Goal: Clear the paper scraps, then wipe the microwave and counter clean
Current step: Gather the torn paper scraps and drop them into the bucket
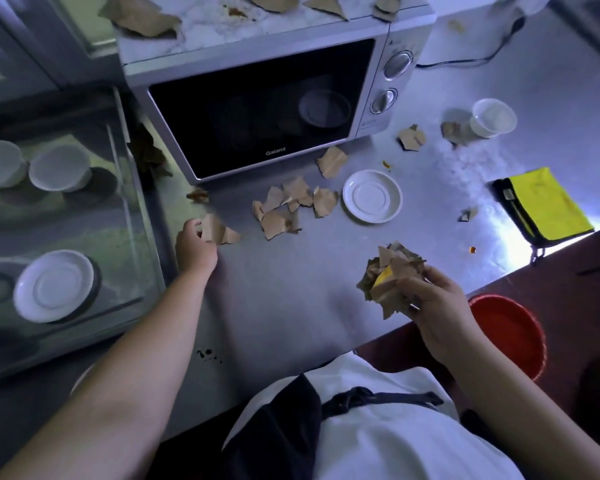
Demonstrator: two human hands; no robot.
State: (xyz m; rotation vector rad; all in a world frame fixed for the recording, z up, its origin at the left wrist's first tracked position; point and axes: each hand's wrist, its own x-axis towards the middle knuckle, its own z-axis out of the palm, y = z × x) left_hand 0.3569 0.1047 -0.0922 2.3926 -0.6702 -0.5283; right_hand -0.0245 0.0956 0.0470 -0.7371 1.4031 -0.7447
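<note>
A person's left hand (195,244) pinches a brown paper scrap (217,231) on the steel counter (291,306) before the microwave (267,109); the right hand (433,299) grips a wad of scraps (388,278). A clear plastic cup (492,117), white saucer (372,196) and red bucket (506,330) look empty

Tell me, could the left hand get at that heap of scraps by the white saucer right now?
Probably yes. The left hand already pinches one scrap, but bare counter lies between it and the heap, with nothing in the way. It sits just beyond that hand.
</note>
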